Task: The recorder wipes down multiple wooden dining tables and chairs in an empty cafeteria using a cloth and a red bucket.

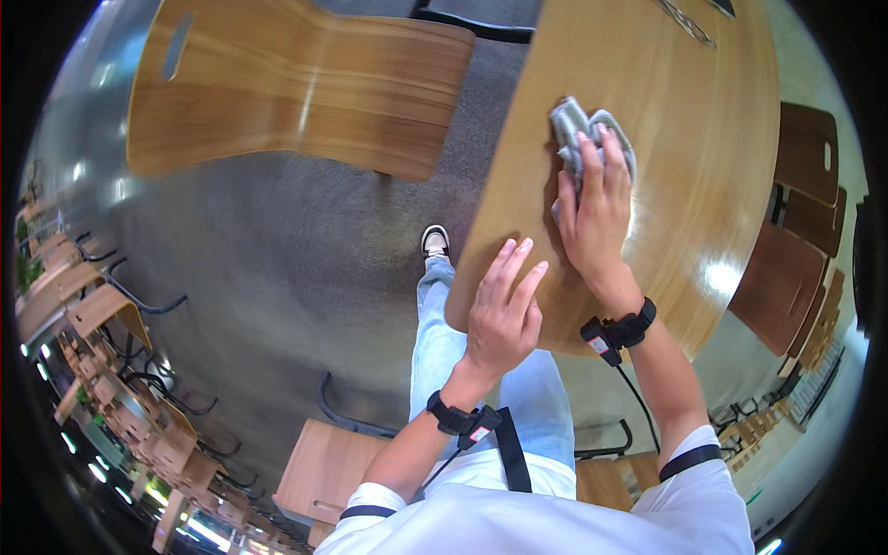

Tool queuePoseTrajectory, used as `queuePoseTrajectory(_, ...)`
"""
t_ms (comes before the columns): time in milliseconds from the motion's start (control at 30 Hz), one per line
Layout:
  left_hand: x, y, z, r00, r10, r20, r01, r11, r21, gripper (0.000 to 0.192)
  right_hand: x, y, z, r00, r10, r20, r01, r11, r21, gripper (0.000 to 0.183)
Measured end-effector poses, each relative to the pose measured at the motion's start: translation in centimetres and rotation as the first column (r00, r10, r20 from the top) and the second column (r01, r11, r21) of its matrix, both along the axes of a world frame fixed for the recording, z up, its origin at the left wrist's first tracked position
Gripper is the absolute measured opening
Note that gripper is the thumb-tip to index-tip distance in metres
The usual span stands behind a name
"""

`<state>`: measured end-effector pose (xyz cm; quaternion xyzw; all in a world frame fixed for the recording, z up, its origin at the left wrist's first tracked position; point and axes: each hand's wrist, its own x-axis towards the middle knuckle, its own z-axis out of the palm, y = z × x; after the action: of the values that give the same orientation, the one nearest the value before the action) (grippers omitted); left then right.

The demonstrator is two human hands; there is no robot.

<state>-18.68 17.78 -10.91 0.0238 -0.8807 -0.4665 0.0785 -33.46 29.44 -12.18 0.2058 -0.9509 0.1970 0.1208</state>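
Under the fingers of my right hand [596,201] lies a crumpled grey-and-white cloth [574,128], pressed onto the glossy wooden tabletop [666,139]. Part of the cloth sticks out beyond my fingertips towards the left. My left hand [503,305] holds nothing; its fingers are spread above the near left corner of the table, and I cannot tell whether they touch it. Each wrist wears a black strap with a small cabled device.
A bent-plywood chair [305,90] stands left of the table. Brown chairs [780,284] line the right side. Eyeglasses [685,22] rest at the table's far end. Another wooden chair [333,465] is behind me at the left, and rows of tables and chairs [132,423] fill the far left.
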Motion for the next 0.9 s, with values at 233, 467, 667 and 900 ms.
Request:
queuePoseTrajectory(233, 1.5, 0.2, -1.0, 0.984, 0.173, -0.036, -0.165, 0.973, 0.158, 0.042, 1.7, 0.1, -0.3, 0.947, 0.308, 0.095, -0.308, 0.951, -0.011, 0.058)
queuePoseTrajectory(467, 4.0, 0.6, -2.9, 0.966, 0.257, -0.038, -0.232, 0.920, 0.316, 0.042, 11.4, 5.7, 1.1, 0.773, 0.563, 0.291, -0.587, 0.810, -0.007, 0.060)
queuePoseTrajectory(667, 4.1, 1.1, -2.8, 0.980, 0.198, 0.033, -0.200, 0.957, 0.210, 0.047, 10.3, 11.9, 1.0, 0.597, 0.665, 0.448, -0.775, 0.623, 0.108, 0.064)
queuePoseTrajectory(900, 3.4, 0.1, -2.5, 0.988, 0.156, -0.003, -0.153, 0.974, 0.167, 0.050, -0.9, 1.6, -0.9, 0.991, 0.131, 0.033, -0.131, 0.991, 0.015, 0.045)
